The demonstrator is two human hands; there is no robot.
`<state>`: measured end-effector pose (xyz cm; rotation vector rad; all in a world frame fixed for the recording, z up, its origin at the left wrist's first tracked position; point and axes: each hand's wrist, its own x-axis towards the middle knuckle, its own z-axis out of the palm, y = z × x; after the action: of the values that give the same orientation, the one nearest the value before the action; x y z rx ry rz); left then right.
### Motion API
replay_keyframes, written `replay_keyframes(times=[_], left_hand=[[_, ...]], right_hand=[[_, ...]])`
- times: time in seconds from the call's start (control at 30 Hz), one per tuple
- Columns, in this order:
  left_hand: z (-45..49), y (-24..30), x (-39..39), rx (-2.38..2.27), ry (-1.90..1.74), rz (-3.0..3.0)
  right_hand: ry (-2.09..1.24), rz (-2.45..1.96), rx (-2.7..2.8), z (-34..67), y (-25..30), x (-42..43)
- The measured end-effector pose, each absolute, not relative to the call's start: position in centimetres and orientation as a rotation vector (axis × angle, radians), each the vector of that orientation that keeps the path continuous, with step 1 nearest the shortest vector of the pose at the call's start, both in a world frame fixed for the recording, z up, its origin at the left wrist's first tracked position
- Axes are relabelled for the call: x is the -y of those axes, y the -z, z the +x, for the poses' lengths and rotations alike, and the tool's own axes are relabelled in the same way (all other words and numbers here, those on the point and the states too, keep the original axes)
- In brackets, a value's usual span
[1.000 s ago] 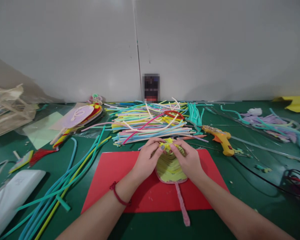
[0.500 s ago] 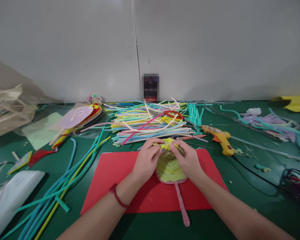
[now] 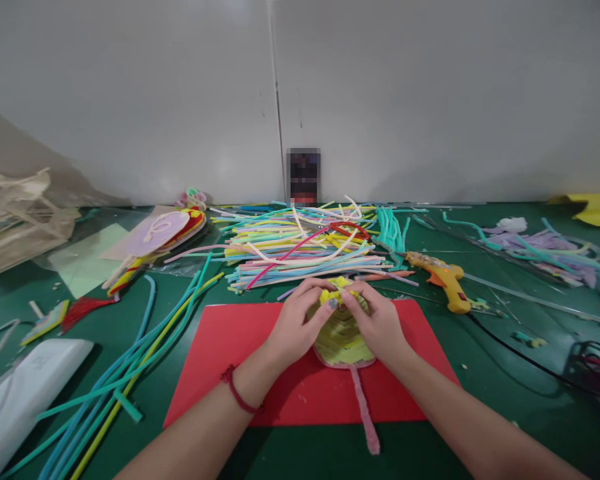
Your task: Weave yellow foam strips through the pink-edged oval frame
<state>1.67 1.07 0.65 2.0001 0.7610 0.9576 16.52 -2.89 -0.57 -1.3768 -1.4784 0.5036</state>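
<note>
A fan-shaped craft piece made of yellow-green pipe cleaners lies on a red sheet, with a pink fuzzy handle trailing toward me. My left hand and my right hand meet at its far top edge. Both pinch a bright yellow fuzzy tuft there, fingers curled and pressed together. A red cord bracelet sits on my left wrist.
A heap of coloured pipe cleaners lies behind the sheet. A yellow glue gun with a black cord rests to the right. Long teal and blue strands run along the left, beside a white object. Finished fans sit at back left.
Both hands stay at the top of the fan piece; the fingers shift slightly, closing tighter together on the yellow tuft. Nothing else has moved.
</note>
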Motion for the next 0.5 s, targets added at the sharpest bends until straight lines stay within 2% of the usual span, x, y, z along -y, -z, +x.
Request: replay_keyframes(times=[0.5], left_hand=[[1.71, -0.15, -1.37, -0.823, -1.007, 2.128]], right_hand=[[-0.497, -1.405, 1.489, 16.37, 0.36, 2.92]])
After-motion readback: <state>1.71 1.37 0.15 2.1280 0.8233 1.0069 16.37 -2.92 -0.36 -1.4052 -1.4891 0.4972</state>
